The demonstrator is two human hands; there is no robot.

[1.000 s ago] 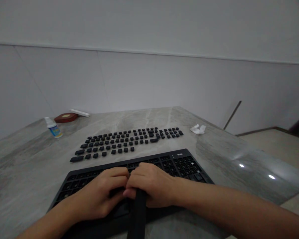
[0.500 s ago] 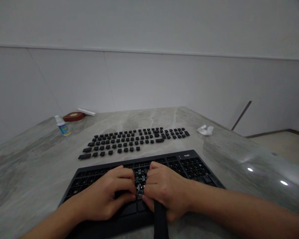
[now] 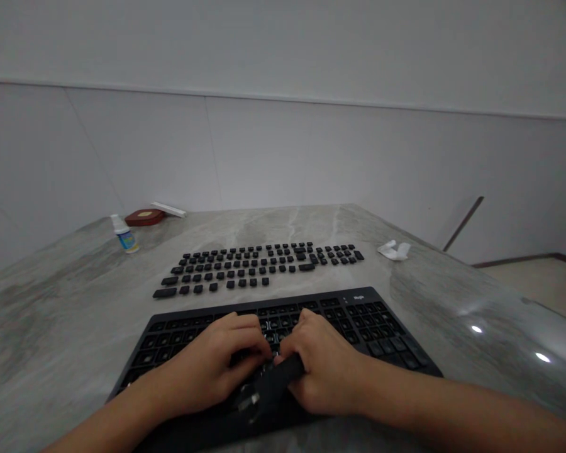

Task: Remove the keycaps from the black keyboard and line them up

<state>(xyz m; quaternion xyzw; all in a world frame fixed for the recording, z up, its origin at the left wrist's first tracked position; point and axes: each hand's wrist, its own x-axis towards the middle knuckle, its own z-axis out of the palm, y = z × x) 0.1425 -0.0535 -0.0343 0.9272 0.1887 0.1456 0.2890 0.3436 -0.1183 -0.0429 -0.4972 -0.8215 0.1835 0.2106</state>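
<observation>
A black keyboard [image 3: 358,296] with most of its keycaps off lies in front of me, its bare key sockets showing. My left hand [image 3: 226,358] rests on its middle, fingers curled and thumb tip close to the index fingertip; whatever is between them is too small to make out. Beside it, my right hand [image 3: 318,362] is closed round a black-handled tool [image 3: 276,380], which slants down to the left across the keyboard's front. The tool's working end is hidden or blurred. Both hands' fingertips nearly meet over the sockets.
Removed black keycaps [image 3: 240,264] lie in rows behind the keyboard on the grey marbled table [image 3: 66,302]. A small spray bottle [image 3: 126,238], a reddish-brown case [image 3: 144,218] and a white strip [image 3: 168,209] stand back left. Crumpled white tissue [image 3: 394,251] lies right.
The tool in my right hand has swung from pointing toward me to slanting left. My left thumb and fingertips have drawn closer together. The view has shifted slightly.
</observation>
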